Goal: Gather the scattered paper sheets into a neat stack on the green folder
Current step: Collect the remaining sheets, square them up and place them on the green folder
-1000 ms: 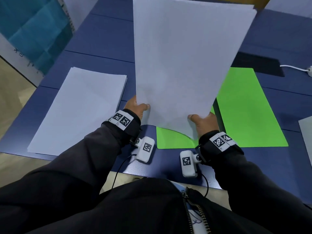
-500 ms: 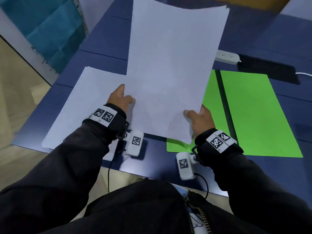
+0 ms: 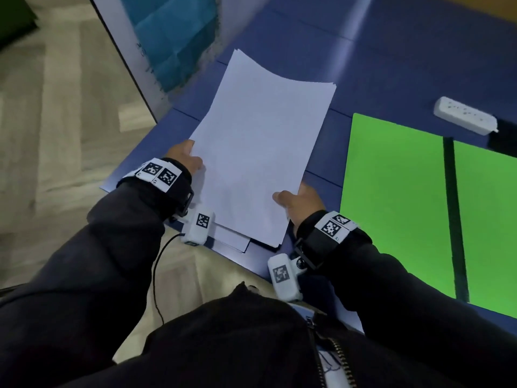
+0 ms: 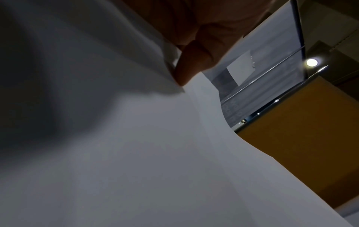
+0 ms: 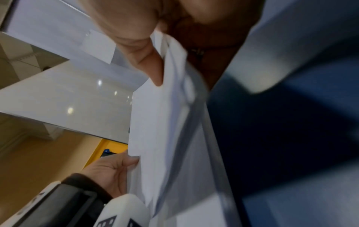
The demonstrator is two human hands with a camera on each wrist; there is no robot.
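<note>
Underneath, right wrist view only — right hand (image 5: 147, 46) pinching sheets (image 5: 165, 138).

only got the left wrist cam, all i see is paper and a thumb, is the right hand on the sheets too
Observer: Yes. The right hand grips the sheets at their near right corner, thumb on top.
Operator: are they over the folder yet
Observer: No. The folder lies open to the right of them, with no paper on the part in view.
Operator: anything under them
Observer: A lower sheet pokes out beneath their near edge, at the edge of the table.
</note>
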